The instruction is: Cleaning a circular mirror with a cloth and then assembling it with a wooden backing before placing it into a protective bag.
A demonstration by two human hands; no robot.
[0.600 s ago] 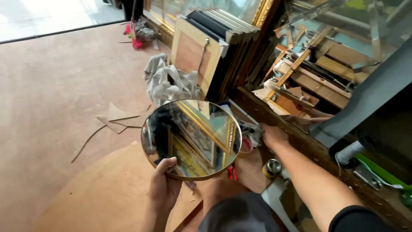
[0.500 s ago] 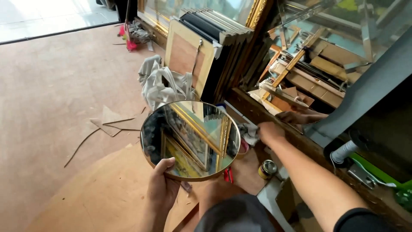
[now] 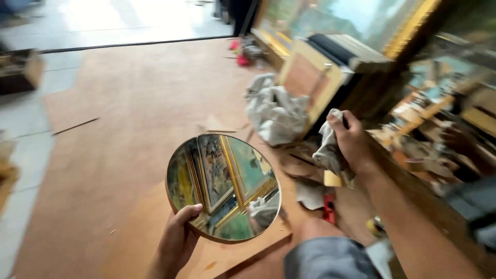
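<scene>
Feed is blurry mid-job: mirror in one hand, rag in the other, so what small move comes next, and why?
Probably bring the right hand with its grey rag across to the round mirror. The left hand holds the mirror by its lower edge, face up, and the rag is lifted clear beside it.

The round mirror (image 3: 223,188) reflects gold-framed green paintings (its rim pale wood), the crumpled rag (image 3: 328,147) grey-white, the floorboard (image 3: 129,129) reddish-brown.

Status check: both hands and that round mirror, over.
Left hand grips round mirror by its lower edge. Right hand clutches grey rag, apart from the glass. Nothing between rag and mirror.
</scene>
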